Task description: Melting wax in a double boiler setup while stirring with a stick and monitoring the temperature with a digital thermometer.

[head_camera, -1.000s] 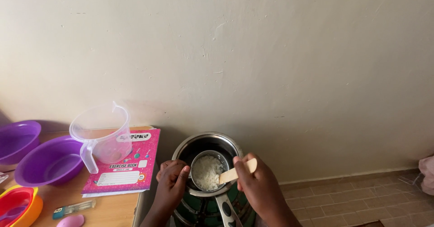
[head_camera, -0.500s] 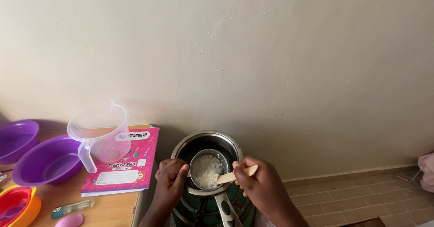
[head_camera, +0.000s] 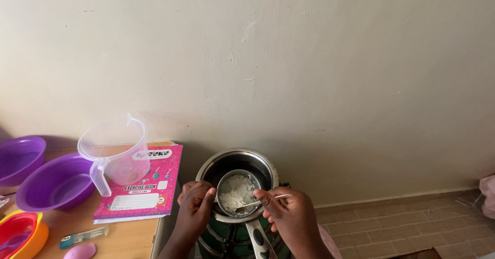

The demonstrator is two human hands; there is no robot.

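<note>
Two hands at one pot (head_camera: 238, 162)
Left hand (head_camera: 195, 206) grips one cup (head_camera: 236, 193) (white flakes inside); right hand (head_camera: 289, 215) pinches one stick (head_camera: 260, 202); two purple bowls (head_camera: 54, 183) nearby.

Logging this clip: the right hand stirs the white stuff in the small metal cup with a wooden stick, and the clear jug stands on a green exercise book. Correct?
Not quite. The exercise book under the clear jug is pink, as the head view shows. The rest holds: the right hand works the wooden stick in the small metal cup.
</note>
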